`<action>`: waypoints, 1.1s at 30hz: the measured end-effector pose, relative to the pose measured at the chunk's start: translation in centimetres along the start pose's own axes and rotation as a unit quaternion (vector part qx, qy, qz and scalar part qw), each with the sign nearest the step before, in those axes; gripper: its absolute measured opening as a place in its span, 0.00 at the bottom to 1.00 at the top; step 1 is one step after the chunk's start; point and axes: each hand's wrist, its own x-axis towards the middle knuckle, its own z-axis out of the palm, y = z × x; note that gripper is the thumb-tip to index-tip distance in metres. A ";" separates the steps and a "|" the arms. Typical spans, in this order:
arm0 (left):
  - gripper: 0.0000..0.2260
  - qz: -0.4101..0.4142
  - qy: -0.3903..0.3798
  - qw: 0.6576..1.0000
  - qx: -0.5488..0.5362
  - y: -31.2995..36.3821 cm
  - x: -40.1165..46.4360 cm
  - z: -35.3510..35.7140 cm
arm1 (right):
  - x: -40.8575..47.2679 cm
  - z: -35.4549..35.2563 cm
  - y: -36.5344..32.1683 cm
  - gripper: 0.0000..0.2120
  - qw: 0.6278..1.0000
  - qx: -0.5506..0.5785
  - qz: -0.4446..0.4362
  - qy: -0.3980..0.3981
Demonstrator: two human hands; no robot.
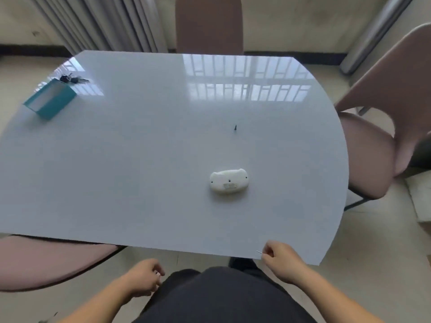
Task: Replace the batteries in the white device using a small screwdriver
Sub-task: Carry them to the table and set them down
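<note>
The white device (228, 181) lies back side up on the glossy white table (140, 159), right of centre, with small dark screw holes and a label showing. A small dark screw (235, 127) lies on the table beyond it. My right hand (279, 259) is at the table's near edge and pinches a thin metal tool, the small screwdriver (259, 252), whose tip pokes out to the left. My left hand (145, 277) hangs below the table edge above my lap with loosely curled fingers; whether it holds something small is unclear.
A teal box (50, 99) sits at the table's far left with a bunch of keys (72, 78) behind it. Pink chairs stand at the far side (210, 24), the right (377, 127) and the near left (46, 259).
</note>
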 end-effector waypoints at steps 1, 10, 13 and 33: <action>0.06 0.005 -0.018 0.999 -0.026 1.8 -0.4 -0.2 | 1.2 -1.8 -0.3 0.05 1.000 -0.007 -0.012 0.004; 0.01 0.129 0.094 0.987 0.021 18.8 2.3 -5.5 | 10.6 -10.8 -3.8 0.05 0.998 0.003 -0.010 0.063; 0.05 0.173 0.143 0.973 0.048 24.0 6.2 -7.7 | 12.7 -11.3 -4.8 0.05 0.997 0.015 -0.006 0.073; 0.07 0.303 0.243 0.901 0.194 35.0 17.2 -7.7 | 15.4 -10.9 -5.2 0.06 0.997 0.010 0.018 0.072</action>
